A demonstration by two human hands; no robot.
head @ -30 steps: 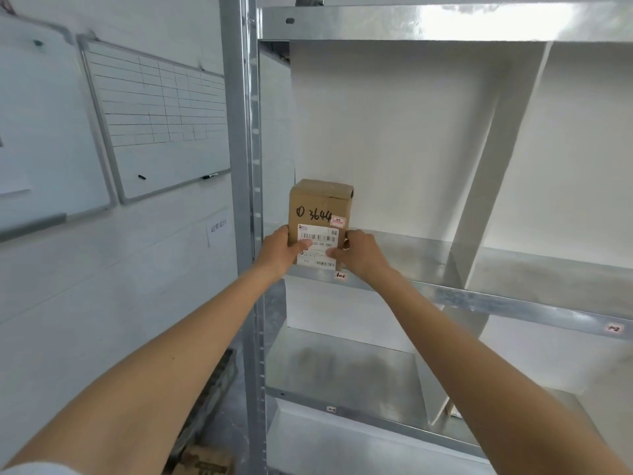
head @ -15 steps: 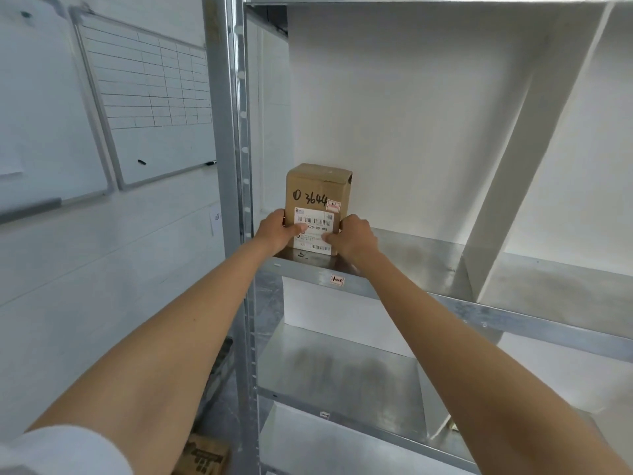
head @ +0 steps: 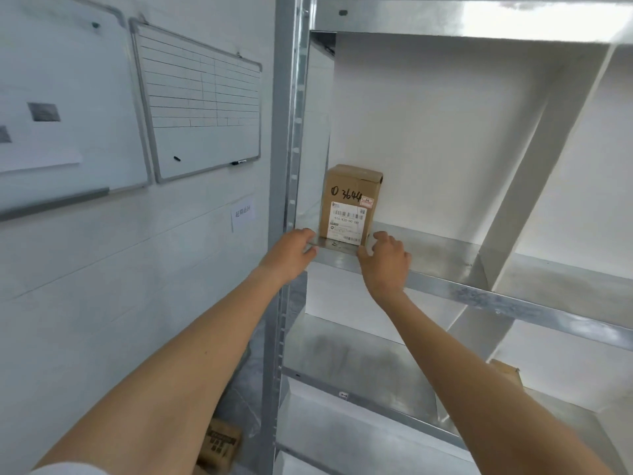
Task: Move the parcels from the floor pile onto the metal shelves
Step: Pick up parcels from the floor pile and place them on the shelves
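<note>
A small brown cardboard parcel marked "3644" with a white barcode label stands upright at the left end of a metal shelf, close to the upright post. My left hand is at the shelf's front edge just left of the parcel, fingers loosely curled, holding nothing. My right hand hovers at the front edge just right of the parcel, fingers relaxed and off the box. Another brown parcel peeks out on the lower shelf behind my right forearm.
The grey upright post of the rack runs down the left side. Two whiteboards hang on the left wall. A white diagonal brace crosses behind the shelves. A cardboard box lies on the floor below.
Both hands have let go of the parcel and drawn back to the shelf's front edge. The parcel now stands alone, farther back on the shelf.
</note>
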